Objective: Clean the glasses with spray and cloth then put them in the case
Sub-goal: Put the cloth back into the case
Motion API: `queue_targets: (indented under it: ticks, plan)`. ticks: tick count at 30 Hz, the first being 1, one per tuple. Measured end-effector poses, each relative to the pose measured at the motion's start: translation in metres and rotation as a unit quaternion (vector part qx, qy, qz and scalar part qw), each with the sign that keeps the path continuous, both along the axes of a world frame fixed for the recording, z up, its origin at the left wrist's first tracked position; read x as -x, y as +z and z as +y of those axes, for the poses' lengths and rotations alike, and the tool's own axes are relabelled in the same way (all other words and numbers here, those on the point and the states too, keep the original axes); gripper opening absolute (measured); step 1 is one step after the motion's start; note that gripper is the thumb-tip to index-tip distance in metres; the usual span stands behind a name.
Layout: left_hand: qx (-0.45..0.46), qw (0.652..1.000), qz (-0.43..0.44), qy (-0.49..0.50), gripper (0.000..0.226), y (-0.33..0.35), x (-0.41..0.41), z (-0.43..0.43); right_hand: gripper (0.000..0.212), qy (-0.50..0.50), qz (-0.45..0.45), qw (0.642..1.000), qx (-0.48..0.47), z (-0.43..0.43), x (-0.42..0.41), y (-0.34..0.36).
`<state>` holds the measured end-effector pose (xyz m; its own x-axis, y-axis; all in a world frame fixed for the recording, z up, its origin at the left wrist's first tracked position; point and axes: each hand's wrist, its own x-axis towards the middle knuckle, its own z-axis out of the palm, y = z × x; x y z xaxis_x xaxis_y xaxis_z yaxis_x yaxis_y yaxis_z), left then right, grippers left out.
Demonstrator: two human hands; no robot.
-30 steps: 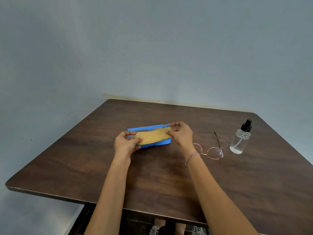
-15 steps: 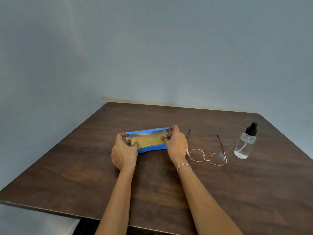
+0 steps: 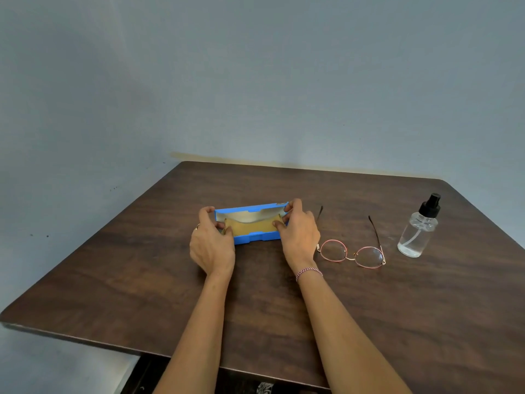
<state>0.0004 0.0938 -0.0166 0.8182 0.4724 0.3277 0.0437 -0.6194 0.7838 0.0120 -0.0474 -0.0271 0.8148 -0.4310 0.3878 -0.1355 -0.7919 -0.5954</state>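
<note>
An open blue glasses case [image 3: 255, 239] lies at the middle of the brown table [image 3: 284, 308]. A folded tan cloth [image 3: 252, 227] lies inside it. My left hand [image 3: 211, 243] pinches the cloth's left end at the case's left side. My right hand [image 3: 299, 236] pinches the cloth's right end at the case's right side. Round pink-rimmed glasses [image 3: 352, 253] lie on the table just right of my right hand, arms unfolded and pointing away. A clear spray bottle [image 3: 417, 228] with a black top stands further right.
A grey wall [image 3: 255, 81] rises directly behind the table's far edge. The table's left edge runs diagonally towards me, with a drop beyond it. Bare wood lies between my forearms and in front of the glasses.
The cloth was held above the case a second ago and now lies down inside it, both hands still on its ends. The view has shifted left, showing the whole glasses.
</note>
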Motion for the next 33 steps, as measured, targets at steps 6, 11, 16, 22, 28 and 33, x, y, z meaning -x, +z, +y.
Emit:
queue_targets:
  ticks: [6,11,16,22,28,33]
  plan:
    - [0.009,1.0,-0.023,0.0,0.068,-0.001,-0.001,0.002,0.031,0.03,-0.01,0.999,-0.015,-0.001,0.002,-0.002]
    - [0.014,0.999,-0.032,0.011,0.069,-0.003,-0.003,0.004,0.025,0.037,-0.017,0.999,-0.011,-0.005,0.004,-0.002]
    - [0.061,0.998,0.01,-0.011,0.047,-0.005,-0.003,0.006,0.02,0.034,-0.023,0.999,0.003,-0.006,0.011,-0.001]
    - [0.125,0.992,0.023,-0.019,0.02,-0.004,0.011,0.01,0.024,0.025,-0.014,0.999,0.035,-0.006,0.029,0.003]
    - [0.125,0.992,0.027,-0.017,0.019,-0.003,0.029,0.018,0.026,0.033,0.023,0.995,0.089,-0.002,0.05,0.009]
    - [0.108,0.994,-0.01,-0.003,0.033,-0.001,0.041,0.021,0.025,0.029,-0.017,0.995,0.093,-0.007,0.07,0.023]
